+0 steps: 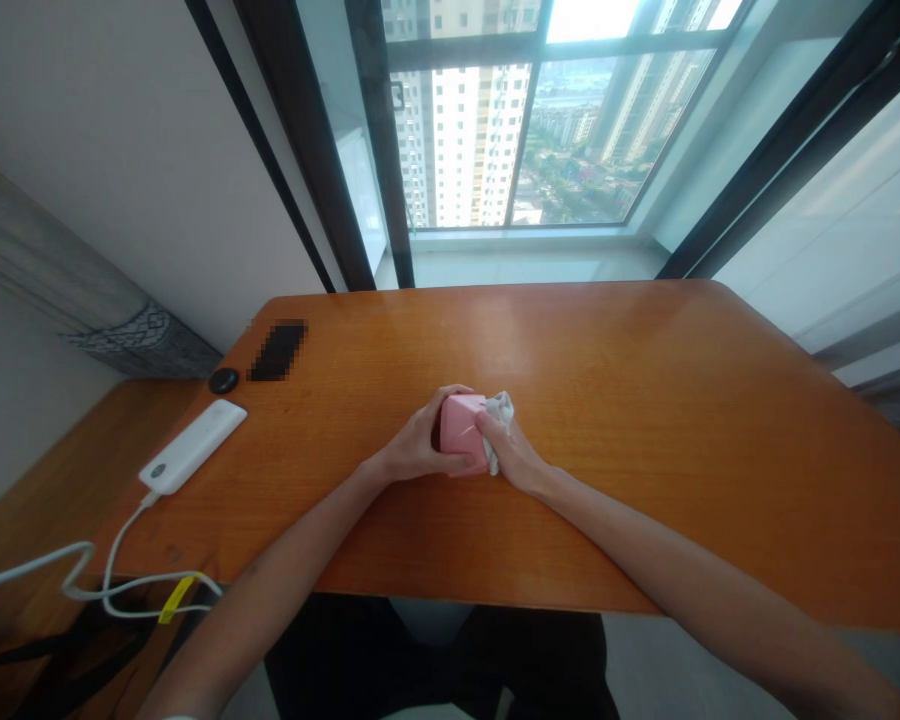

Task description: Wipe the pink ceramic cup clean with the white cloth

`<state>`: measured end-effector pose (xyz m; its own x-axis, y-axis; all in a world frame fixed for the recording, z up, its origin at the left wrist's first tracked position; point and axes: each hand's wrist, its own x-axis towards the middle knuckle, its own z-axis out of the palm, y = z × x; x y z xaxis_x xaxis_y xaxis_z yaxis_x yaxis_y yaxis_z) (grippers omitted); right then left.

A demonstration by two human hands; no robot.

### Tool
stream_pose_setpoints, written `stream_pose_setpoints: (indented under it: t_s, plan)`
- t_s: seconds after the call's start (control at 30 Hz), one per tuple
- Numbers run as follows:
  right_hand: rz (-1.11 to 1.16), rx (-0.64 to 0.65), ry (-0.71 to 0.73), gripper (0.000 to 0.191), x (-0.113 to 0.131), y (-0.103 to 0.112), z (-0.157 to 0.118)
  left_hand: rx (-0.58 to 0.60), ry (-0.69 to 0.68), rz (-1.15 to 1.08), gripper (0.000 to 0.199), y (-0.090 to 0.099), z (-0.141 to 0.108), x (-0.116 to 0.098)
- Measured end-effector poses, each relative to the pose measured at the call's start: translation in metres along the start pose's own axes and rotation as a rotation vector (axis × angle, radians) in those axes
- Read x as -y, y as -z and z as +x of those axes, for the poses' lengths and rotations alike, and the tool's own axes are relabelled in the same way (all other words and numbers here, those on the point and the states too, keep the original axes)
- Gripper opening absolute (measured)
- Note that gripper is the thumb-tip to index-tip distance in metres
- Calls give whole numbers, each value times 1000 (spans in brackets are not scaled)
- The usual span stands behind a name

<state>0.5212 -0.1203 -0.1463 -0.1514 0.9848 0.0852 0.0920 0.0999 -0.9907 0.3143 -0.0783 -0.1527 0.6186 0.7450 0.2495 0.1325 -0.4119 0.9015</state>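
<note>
A small pink box-like object (pixel 462 432) is held over the middle of the wooden table, near its front half. My left hand (pixel 420 442) is wrapped round its left side, with fingers behind and the thumb along the near edge. My right hand (pixel 516 455) grips a crumpled white cloth or tissue (pixel 501 410) against the right side of the pink object, the thumb resting on the pink surface. The fingers under the cloth are hidden.
On the wooden table (pixel 645 420), at the left, lie a white power strip (pixel 193 446) with a cable (pixel 112 560), a round black object (pixel 223 380) and a blurred dark object (pixel 277 350). A window (pixel 525 130) stands beyond the far edge.
</note>
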Motion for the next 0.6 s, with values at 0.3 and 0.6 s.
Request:
stream_pose_setpoints:
  t_s: [0.3,0.6]
  plan:
    - [132,17,-49,68,4,1,3,8,-300,374,134,4,-5,7]
    - [38,-18,19,69,1,-1,0,-57,-233,259,111,1,0,-6]
